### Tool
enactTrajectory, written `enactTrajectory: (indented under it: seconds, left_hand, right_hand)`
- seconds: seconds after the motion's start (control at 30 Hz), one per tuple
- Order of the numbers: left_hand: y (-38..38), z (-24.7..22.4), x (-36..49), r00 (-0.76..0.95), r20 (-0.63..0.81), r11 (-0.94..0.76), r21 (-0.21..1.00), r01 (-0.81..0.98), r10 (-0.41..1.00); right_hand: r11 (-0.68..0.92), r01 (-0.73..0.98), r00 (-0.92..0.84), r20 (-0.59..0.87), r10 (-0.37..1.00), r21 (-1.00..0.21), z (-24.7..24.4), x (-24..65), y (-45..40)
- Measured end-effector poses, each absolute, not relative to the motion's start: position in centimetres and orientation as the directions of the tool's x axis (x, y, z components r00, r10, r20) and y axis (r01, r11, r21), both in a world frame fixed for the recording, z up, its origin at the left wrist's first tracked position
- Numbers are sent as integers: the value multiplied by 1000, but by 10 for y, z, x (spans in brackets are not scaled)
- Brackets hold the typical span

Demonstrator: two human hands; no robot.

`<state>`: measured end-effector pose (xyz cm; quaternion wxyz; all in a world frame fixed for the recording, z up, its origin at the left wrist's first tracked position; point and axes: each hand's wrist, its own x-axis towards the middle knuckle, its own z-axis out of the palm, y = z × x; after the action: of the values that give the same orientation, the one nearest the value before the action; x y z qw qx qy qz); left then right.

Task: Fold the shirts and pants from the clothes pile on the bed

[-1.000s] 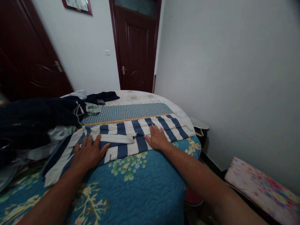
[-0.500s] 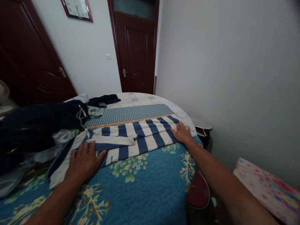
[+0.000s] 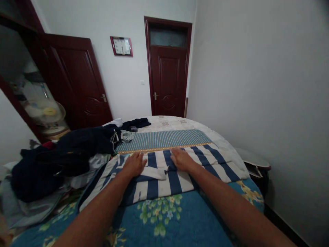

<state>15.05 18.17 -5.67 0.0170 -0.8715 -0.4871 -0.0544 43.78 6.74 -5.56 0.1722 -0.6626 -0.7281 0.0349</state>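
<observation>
A blue-and-white striped shirt [image 3: 156, 187] lies folded lengthwise in a long band across the bed, with small dark lettering near its front edge. One striped flap, perhaps a sleeve, is laid over its left half. My left hand [image 3: 135, 164] is at the far edge of the shirt, fingers bent down and closed on the cloth. To its right, my right hand [image 3: 181, 159] pinches the same far edge near the middle. The fingertips of both hands are partly hidden by the backs of the hands.
A heap of dark clothes [image 3: 84, 144] is piled on the left. Beyond the shirt lie a blue striped mat [image 3: 167, 139] and a pale patterned cover [image 3: 177, 122]. Under the shirt is a blue floral quilt [image 3: 195, 216]. A fan [image 3: 48, 111] stands behind the open doorway.
Both hands have left their flat, spread positions at the shirt's ends and come together at its far edge, fingers now bent. The view has tilted up and turned left.
</observation>
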Motion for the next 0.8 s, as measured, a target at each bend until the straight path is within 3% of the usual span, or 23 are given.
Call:
enactTrajectory:
  seconds: [0.33,0.6,0.8]
  left_hand:
    - [200,-76,137,340,52,-344,101,934,939]
    - [194,-72,136,291,69,-294,30,955,954]
    - [194,-71,135,209,65,-213,78,974,976]
  right_hand:
    - [48,971,-21,116,993,-233,-78,446,98]
    - [-289,948,302,91,949,-136,-94,567,68]
    - [-477,874,485,131,864,-95,-107,646,43]
